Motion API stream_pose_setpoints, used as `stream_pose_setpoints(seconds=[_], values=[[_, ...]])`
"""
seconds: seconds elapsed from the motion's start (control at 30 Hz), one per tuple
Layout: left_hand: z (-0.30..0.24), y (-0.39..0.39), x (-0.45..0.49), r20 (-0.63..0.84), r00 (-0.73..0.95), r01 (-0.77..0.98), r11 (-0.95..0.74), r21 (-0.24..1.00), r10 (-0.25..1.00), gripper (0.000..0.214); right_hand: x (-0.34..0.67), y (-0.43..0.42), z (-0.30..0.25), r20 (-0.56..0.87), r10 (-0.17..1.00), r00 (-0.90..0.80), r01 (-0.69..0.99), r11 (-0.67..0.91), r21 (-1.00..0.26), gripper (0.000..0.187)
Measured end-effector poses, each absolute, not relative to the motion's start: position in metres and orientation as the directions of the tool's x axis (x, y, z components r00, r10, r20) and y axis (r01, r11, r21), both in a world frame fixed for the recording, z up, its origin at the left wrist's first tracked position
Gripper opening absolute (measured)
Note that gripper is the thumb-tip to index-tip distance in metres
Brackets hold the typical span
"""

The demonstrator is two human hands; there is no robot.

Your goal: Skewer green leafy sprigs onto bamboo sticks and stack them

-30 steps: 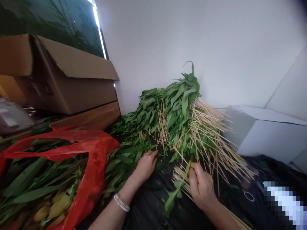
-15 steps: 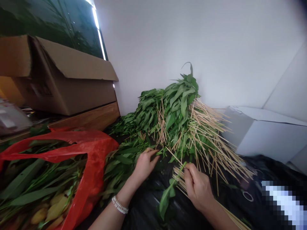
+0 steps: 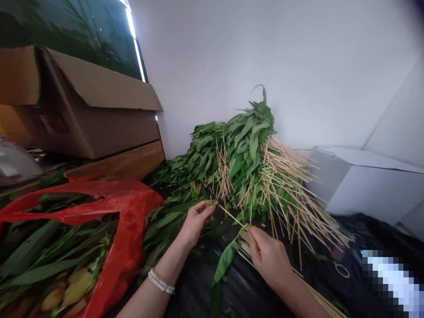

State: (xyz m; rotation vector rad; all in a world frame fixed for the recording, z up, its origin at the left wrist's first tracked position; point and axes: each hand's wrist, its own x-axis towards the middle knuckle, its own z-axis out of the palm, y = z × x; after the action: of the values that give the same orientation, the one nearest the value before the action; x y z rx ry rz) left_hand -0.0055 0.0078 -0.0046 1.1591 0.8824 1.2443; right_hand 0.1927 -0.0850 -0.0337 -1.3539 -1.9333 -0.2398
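Note:
In my right hand (image 3: pixel 270 258) is a thin bamboo skewer (image 3: pixel 231 215), gripped with its tip pointing up and left. A long green leaf (image 3: pixel 226 260) hangs from the skewer beside my right fingertips. My left hand (image 3: pixel 197 221), with a beaded bracelet at the wrist, pinches a small piece of green stem or leaf (image 3: pixel 213 202) at the skewer's tip. Whether the tip has pierced it I cannot tell. Loose bare skewers (image 3: pixel 245 247) lie beneath my right hand. Past both hands rises a heap of skewered green leaves (image 3: pixel 253 132), with skewer ends (image 3: pixel 294 190) fanning out to the right.
At the left a red plastic bag (image 3: pixel 132 225) holds long leaves and some yellowish roundish items. An open cardboard box (image 3: pixel 115 128) stands behind it on a wooden ledge (image 3: pixel 122 163). To the right is a white box (image 3: pixel 374 185). Black plastic sheeting (image 3: pixel 185 291) covers the surface.
My right hand has shifted left with the skewer. My left fingers have closed in, and the green piece in them now meets the skewer's tip.

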Motion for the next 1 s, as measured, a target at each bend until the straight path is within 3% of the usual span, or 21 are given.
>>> stream_pose_setpoints(seconds=[0.33, 1.0], values=[[-0.0052, 0.0055, -0.0035, 0.019, 0.162, -0.276, 0.027, 0.961, 0.987, 0.031, 0.193, -0.0835, -0.0396, 0.613, 0.774, -0.158, 0.878, 0.394, -0.27, 0.026], [-0.0097, 0.0062, -0.0015, 0.049, 0.147, -0.24, -0.012, 0.971, 0.988, 0.03, 0.1873, -0.0835, -0.0443, 0.56, 0.819, -0.126, 0.855, 0.376, -0.358, 0.027]])
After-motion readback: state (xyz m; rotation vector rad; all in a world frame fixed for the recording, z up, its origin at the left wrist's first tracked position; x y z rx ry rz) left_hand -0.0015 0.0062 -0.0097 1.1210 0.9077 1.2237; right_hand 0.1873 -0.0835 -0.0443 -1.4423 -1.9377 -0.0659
